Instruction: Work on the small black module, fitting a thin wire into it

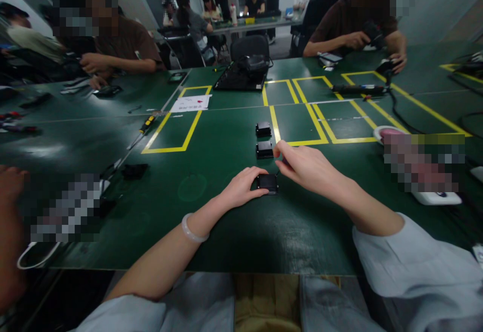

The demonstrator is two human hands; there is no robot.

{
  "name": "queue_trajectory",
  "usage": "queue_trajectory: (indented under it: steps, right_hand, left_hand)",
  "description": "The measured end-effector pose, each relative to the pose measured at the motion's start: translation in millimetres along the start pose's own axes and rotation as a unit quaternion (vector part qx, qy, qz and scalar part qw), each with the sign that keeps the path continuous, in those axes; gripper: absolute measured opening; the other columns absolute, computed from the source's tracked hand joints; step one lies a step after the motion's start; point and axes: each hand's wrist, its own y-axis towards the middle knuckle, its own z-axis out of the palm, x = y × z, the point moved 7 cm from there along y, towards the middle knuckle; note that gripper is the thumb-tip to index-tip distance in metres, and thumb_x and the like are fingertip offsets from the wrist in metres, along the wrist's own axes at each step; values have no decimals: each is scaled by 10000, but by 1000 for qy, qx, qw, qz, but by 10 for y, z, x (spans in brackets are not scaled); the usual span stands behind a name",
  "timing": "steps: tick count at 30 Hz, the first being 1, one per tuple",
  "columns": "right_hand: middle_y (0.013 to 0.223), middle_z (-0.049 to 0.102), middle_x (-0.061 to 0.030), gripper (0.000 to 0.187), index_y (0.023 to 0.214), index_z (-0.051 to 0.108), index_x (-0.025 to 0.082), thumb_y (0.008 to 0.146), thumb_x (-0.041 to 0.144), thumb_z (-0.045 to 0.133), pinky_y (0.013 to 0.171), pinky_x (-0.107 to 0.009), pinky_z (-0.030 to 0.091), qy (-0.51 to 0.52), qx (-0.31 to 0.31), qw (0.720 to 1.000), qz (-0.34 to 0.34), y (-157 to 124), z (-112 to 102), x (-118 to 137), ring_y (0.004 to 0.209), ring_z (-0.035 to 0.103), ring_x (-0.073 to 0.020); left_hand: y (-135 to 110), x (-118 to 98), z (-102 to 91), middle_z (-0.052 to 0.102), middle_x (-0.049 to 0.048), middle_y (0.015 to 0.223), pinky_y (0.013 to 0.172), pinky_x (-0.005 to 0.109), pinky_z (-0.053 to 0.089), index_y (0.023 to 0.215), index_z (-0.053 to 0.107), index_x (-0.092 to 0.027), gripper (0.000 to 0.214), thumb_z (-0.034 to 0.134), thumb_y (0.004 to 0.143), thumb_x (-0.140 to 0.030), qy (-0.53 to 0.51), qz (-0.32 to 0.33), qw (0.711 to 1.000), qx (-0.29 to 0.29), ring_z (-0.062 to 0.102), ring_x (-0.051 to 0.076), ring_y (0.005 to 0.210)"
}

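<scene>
Three small black boxes lie in a row on the green table (211, 231): the far one (263, 129), the middle one (264, 149) and the near one (268, 182). My left hand (243, 187) lies curled over the near box, fingers gripping its left side. My right hand (302, 165) hovers just right of the near and middle boxes, fingers pressed together in a pinch near the middle box's right edge; what it pinches is too small to make out. A pale bangle (193, 230) circles my left wrist.
Yellow tape rectangles (177, 131) mark the table. A black tray with gear (245, 73) and a white sheet (190, 103) lie farther back. A screwdriver (145, 127) and small black parts (133, 171) sit left. Other people work at the far and side edges.
</scene>
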Motion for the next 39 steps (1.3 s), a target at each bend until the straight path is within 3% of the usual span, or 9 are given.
queue_trajectory:
  steps: [8,15,28,39]
  right_hand:
    - [821,656,-24,191,1077,451,196,898,257,423,567,-262,276,26,7,1000,-6,-15,-31,22,677,596,-169]
    - [730,644,-21,233,1039,485,193,959,396,403,543,-263,240,-9,2,1000,20,8,-16,-9,627,580,-180]
    - [791,668,-27,190,1075,471,197,904,259,416,541,-264,243,-4,3,1000,5,1,-21,-5,647,597,-171]
    - [759,664,-25,167,1037,482,202,947,324,412,543,-266,239,-17,2,1000,4,7,-13,-11,656,603,-184]
  left_hand:
    - [-7,-2,8,600,54,1153,912,356,440,1178,521,-217,379,632,867,-403,4,3,1000,-2,556,238,1049]
    - [1,-4,-1,603,61,1140,895,360,445,1176,523,-203,397,628,867,-429,12,2,1000,-2,559,241,1034]
    - [-7,-18,-8,602,58,1159,909,359,438,1182,516,-213,387,626,871,-416,1,7,1000,1,553,238,1048]
    - [-4,-8,-3,604,59,1161,915,365,443,1180,526,-211,387,629,866,-414,1,6,1000,3,560,238,1050]
